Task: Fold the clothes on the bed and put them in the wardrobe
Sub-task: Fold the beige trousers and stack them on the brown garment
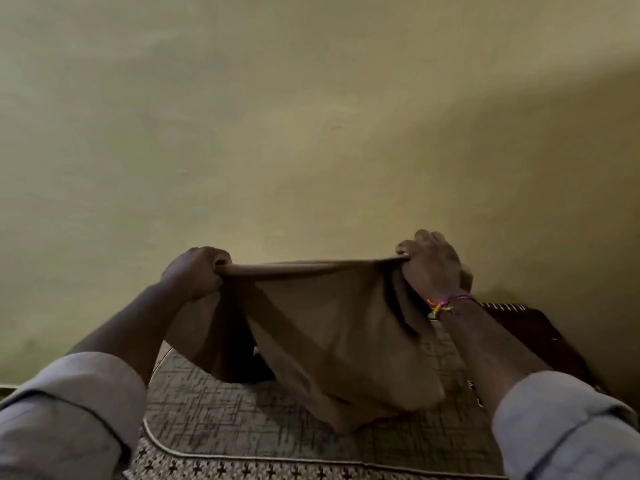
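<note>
both hands hold a brown garment [332,327] up over the bed [214,410]: left hand [197,271] and right hand [429,265] have fingers closed tight on its top edge, stretched taut between them; its lower end rests on the patterned cover

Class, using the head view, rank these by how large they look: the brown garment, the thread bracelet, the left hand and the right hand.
1. brown garment, clearly largest.
2. left hand and right hand: they look alike, so no ranking between them.
3. thread bracelet, smallest.
</note>
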